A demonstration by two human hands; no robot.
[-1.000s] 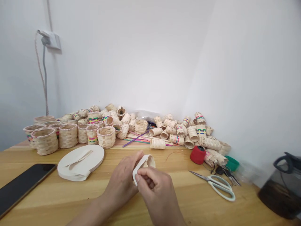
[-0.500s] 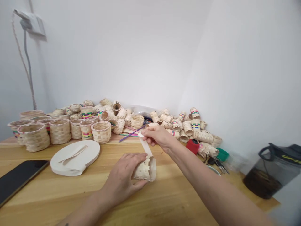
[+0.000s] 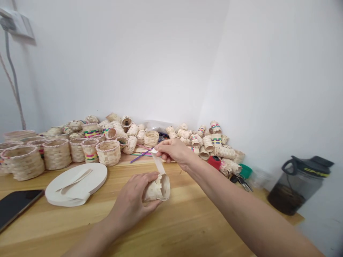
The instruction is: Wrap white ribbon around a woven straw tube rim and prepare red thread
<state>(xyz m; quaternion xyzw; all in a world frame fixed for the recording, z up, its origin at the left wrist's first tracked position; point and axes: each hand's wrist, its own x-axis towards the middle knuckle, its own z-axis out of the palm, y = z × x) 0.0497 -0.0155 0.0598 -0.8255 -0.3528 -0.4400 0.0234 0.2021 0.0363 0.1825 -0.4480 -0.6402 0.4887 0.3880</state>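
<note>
The single head camera looks from above the near side of the table [image 3: 187,228], forward and down, quite close, and it faces the white wall [image 3: 134,53] beyond the far edge.

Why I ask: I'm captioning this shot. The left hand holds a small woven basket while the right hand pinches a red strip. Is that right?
The strip is white, not red, as the head view shows. The left hand does hold the small woven basket; the right hand does pinch that strip.
</note>
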